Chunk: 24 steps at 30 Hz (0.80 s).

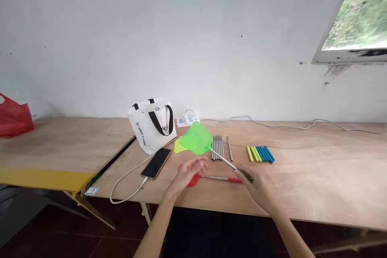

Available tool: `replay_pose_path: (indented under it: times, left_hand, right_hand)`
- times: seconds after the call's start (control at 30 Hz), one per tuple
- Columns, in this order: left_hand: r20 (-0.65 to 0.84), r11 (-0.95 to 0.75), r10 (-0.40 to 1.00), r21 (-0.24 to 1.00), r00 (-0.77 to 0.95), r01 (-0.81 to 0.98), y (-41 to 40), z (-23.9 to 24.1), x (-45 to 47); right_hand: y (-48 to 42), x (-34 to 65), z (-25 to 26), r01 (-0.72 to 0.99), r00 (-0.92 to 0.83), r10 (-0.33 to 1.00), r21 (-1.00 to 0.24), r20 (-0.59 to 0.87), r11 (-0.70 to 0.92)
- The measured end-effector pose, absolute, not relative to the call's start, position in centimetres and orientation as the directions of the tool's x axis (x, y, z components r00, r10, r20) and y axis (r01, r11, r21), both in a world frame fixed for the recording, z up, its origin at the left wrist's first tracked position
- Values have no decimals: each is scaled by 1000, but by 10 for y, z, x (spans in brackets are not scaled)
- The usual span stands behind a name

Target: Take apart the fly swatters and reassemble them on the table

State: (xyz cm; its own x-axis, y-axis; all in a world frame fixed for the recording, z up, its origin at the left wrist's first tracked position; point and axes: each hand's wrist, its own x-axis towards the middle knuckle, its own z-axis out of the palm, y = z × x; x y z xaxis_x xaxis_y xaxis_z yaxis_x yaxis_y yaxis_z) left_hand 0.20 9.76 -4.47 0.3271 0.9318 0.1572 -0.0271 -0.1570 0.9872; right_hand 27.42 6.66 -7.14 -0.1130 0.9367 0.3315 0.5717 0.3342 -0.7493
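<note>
My right hand (256,187) is closed around the handle of a green fly swatter (199,137), its head tilted up and to the left above the table. Over the table's near part, my left hand (186,175) holds nothing, its fingers loosely bent and apart, below the green head. A red fly swatter (216,177) lies flat beneath both hands, its head partly hidden by my left hand. Behind the green head, yellow mesh swatter heads (179,146) show in part. Several metal rods (217,148) lie side by side, with a single rod (230,148) apart from them.
Yellow grip tubes (252,153) and blue ones (265,154) lie in a row on the right. A charging phone (156,163), a white tote bag (151,137) and a power strip (193,120) stand left and back. A red plastic bag (15,117) is far left.
</note>
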Motion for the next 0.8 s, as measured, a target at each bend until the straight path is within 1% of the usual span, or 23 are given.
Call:
replay_pose_path:
  times: [0.07, 0.2, 0.4, 0.5, 0.67, 0.8]
  left_hand:
    - [173, -166, 905, 985, 389, -53, 90, -46, 18]
    - [197, -155, 941, 973, 275, -168, 84, -54, 38]
    - [201, -155, 962, 959, 183, -235, 81, -53, 42]
    - [198, -160, 972, 953, 126, -257, 82, -52, 44]
    - [193, -163, 977, 950, 88, -268, 83, -55, 47]
    - [185, -164, 981, 953, 61, -254, 83, -57, 48]
  right_hand:
    - [63, 265, -71, 574, -142, 935, -742, 325, 346]
    - [53, 252, -65, 583, -158, 932, -731, 326, 354]
    - [50, 252, -63, 605, -143, 937, -721, 319, 338]
    - [53, 255, -67, 605, -143, 936, -720, 321, 339]
    - [55, 257, -67, 625, -145, 935, -702, 323, 340]
    - [53, 258, -61, 648, -175, 942, -687, 286, 329]
